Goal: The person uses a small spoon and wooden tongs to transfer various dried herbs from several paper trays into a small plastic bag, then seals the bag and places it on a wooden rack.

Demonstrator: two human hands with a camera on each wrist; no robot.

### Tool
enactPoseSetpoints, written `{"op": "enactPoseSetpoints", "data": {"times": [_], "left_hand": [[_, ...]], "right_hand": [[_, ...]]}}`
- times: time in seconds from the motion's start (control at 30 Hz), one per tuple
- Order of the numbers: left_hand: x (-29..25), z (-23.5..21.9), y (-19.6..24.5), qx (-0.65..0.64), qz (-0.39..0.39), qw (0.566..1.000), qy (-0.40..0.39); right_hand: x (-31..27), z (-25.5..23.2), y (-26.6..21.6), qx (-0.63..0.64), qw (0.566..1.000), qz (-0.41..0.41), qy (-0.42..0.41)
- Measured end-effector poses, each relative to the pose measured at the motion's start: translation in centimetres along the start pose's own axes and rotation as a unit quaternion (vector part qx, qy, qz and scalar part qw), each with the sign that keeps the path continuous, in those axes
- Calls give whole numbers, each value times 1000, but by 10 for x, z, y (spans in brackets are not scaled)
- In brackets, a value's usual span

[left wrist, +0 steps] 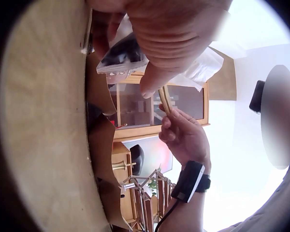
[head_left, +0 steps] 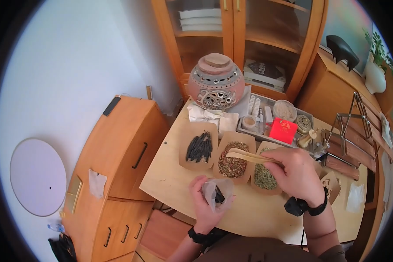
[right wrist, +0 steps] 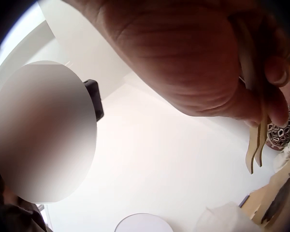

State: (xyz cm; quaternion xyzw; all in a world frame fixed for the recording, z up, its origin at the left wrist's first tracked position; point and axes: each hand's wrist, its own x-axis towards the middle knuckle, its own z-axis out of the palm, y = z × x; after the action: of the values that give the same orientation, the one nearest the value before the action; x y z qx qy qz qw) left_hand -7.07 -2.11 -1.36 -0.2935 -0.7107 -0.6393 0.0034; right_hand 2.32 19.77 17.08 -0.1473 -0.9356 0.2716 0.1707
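My left hand (head_left: 201,207) holds a small translucent bag (head_left: 210,188) by its side, its mouth upward, with dark pieces (head_left: 219,195) inside. In my right hand (head_left: 299,174) is a pair of wooden tongs (head_left: 249,156), pinched between thumb and fingers. Their tips point left, over the paper tray of reddish-brown mixed herbs (head_left: 231,165). Nothing shows between the tips (right wrist: 255,162) in the right wrist view. Left of that tray lie black dried strips (head_left: 199,147) in another paper tray (head_left: 184,157). Chopped green herbs (head_left: 265,178) fill the tray beneath my right hand.
Behind the trays stand a patterned clay pot (head_left: 216,83) and a grey tray (head_left: 244,130) with small jars, vials and a red packet (head_left: 284,130). A folding wooden rack (head_left: 349,139) is at the right. A wooden cabinet (head_left: 131,153) stands left of the table (head_left: 161,174).
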Motion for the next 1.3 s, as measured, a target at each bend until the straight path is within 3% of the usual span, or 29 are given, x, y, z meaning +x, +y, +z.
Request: {"op": "enactPoseSetpoints", "data": {"times": [0.3,0.4,0.5,0.73,0.83,1.2,1.3], "left_hand": [[2,-1,1,16,12,1000,-7],[2,-1,1,6,8,1000,-3],[3,-1,3,10,7,1000,0],[2,-1,1,1,5,1000,1],[1,-1,0,-12,1,1000,2],[-1,-3,-6,4,3,1000,14],[-4,-1,-11,-35,-11,999,6]], "right_hand": [[63,77,9,-99,973,-207,-24],[84,93,14,-159,958,-228,-71],[97,101,12,-167,949,-258,-66],[108,111,16,-162,944,-282,-55],[105,108,12,-185,944,-259,-92],[95,109,19,-160,957,-242,-18],[91,98,16,-136,971,-196,-31]]}}
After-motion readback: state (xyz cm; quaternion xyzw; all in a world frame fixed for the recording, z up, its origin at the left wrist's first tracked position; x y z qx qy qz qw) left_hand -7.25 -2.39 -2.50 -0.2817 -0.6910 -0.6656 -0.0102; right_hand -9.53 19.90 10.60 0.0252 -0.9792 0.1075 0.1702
